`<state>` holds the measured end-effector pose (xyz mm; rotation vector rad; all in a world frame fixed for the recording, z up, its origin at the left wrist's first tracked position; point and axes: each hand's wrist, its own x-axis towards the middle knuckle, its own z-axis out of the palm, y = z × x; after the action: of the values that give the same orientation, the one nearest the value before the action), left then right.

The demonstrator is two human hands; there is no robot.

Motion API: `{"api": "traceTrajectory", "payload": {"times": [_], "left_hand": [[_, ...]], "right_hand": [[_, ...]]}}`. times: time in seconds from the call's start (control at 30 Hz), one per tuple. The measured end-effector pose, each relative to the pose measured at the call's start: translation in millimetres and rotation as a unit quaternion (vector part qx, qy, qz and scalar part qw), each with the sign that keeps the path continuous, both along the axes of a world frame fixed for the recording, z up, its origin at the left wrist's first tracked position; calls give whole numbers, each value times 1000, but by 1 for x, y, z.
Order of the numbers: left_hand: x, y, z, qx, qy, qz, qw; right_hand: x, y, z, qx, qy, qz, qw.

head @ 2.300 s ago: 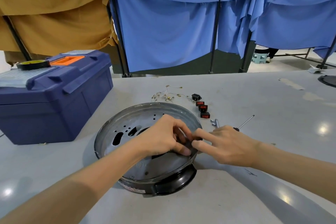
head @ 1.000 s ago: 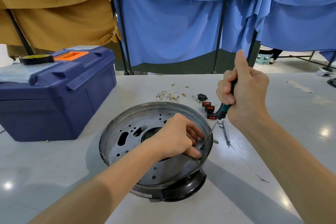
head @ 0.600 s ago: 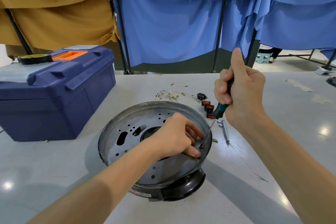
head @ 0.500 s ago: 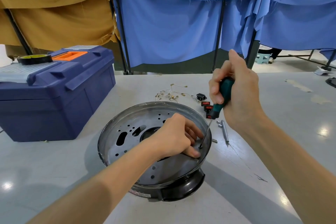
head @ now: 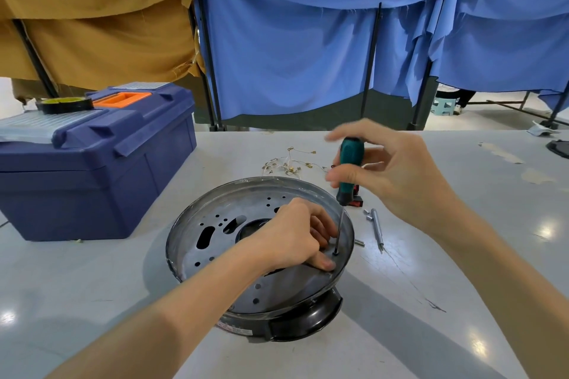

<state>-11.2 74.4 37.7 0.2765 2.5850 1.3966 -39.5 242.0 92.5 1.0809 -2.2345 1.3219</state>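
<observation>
A round metal pan base [head: 215, 243] with holes sits on a black plastic foot in front of me. My left hand [head: 292, 240] rests inside it at the right rim, fingers curled, thumb pressing the plate beside a screw [head: 335, 253]. A green-handled screwdriver [head: 349, 169] stands nearly upright with its tip on that screw. My right hand [head: 391, 172] pinches the handle between thumb and fingertips, the other fingers spread and blurred.
A blue toolbox [head: 92, 163] with a tape roll [head: 64, 104] on its lid stands at the left. Thin wires with terminals [head: 289, 163], a red switch [head: 357, 201], a metal rod [head: 377, 229] and small pins lie on the grey table [head: 462, 255] behind and right of the pan. Cloth screens hang behind.
My right hand picked up the screwdriver from the table and set its tip on the screw; its full grip has loosened to a fingertip pinch and the shaft now stands more upright. The left hand stayed.
</observation>
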Motion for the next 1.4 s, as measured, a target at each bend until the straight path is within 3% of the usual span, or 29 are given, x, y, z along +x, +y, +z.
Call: {"api": "traceTrajectory", "payload": {"times": [0.23, 0.43, 0.63, 0.83, 1.0, 1.17, 1.4], "left_hand": [[0, -1, -1, 0, 7, -5, 1000], [0, 0, -1, 4, 7, -3, 1000], [0, 0, -1, 9, -2, -6, 1000], [-1, -1, -1, 3, -1, -5, 1000], [-2, -1, -1, 1, -1, -5, 1000], [-1, -1, -2, 4, -3, -1, 1000], [-2, -1, -3, 2, 6, -2, 1000]], "right_hand": [[2, 5, 11, 66, -14, 17, 998], [10, -2, 11, 30, 40, -58, 997], [8, 2, 10, 13, -17, 7, 1000], [13, -3, 10, 30, 58, -60, 996], [11, 0, 11, 40, 23, -9, 999], [14, -2, 8, 25, 65, -49, 996], [9, 3, 8, 46, 16, -17, 999]]}}
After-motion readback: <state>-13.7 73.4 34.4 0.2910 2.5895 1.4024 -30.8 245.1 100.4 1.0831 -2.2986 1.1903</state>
